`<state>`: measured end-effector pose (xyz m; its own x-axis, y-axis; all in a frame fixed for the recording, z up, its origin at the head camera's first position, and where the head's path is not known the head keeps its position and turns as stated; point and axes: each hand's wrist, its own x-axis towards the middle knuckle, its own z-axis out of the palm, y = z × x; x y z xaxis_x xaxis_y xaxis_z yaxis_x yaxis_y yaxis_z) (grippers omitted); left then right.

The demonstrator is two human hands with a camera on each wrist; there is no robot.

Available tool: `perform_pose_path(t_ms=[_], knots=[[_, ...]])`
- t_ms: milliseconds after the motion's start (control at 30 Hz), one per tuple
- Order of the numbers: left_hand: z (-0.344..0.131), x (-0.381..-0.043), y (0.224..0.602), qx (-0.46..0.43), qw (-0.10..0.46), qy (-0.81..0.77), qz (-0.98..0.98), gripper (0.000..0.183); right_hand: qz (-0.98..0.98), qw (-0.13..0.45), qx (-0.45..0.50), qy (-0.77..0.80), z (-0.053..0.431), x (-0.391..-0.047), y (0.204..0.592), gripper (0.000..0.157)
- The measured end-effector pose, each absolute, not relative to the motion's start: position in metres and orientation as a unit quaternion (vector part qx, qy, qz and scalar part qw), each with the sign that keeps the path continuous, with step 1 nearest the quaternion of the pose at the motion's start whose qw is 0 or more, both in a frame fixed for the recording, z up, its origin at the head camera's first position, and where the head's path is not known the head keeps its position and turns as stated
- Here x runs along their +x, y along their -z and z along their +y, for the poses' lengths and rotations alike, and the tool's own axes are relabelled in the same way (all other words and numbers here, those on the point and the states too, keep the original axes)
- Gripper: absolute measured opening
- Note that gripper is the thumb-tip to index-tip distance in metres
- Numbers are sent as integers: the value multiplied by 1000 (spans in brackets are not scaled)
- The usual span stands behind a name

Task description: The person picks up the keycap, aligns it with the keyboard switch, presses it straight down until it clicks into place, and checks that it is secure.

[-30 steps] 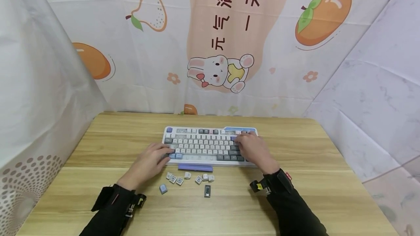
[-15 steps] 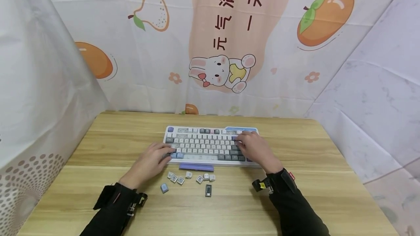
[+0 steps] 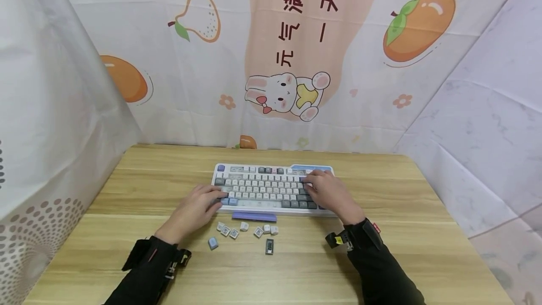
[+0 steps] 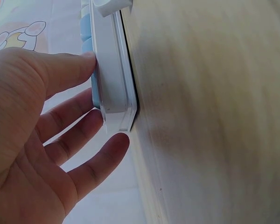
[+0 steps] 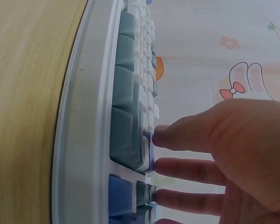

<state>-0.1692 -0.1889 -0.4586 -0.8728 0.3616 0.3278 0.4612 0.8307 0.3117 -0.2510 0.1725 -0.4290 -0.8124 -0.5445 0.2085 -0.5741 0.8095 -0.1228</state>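
A white keyboard (image 3: 258,187) with white, grey and blue keys lies near the back of the table. My left hand (image 3: 196,206) rests at its left end; the left wrist view shows the thumb on a blue key (image 4: 87,44) and the fingers spread around the corner. At the right side, my right hand (image 3: 330,192) touches the keys. Seen from the right wrist, the thumb and forefinger reach a blue-purple key (image 5: 151,151) beside a large grey key (image 5: 123,135), fingers fairly straight. The fingertips are partly hidden in the head view.
In front of the keyboard lie a purple bar (image 3: 254,216), several loose white keycaps (image 3: 234,233), a grey-blue keycap (image 3: 213,243) and a small dark rectangular piece (image 3: 269,246). A printed curtain (image 3: 203,84) hangs behind the wooden table (image 3: 313,267).
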Motion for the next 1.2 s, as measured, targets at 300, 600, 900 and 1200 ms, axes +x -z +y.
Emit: perform_pose_path(t_ms=[300, 600, 900, 1200], knots=[[-190, -168, 456, -214, 109, 199, -950, 30, -944, 80, 305, -101, 169, -247, 425, 23], [-182, -164, 448, -235, 117, 191, -946, 27, -935, 93, 328, -102, 163, -240, 417, 19], [-169, -160, 444, -283, 96, 187, -936, 19, -904, 98, 403, -106, 143, -225, 413, 17], [-162, -151, 436, -280, 37, 187, -941, 23, -879, 0, 463, -112, 120, -203, 411, 21]])
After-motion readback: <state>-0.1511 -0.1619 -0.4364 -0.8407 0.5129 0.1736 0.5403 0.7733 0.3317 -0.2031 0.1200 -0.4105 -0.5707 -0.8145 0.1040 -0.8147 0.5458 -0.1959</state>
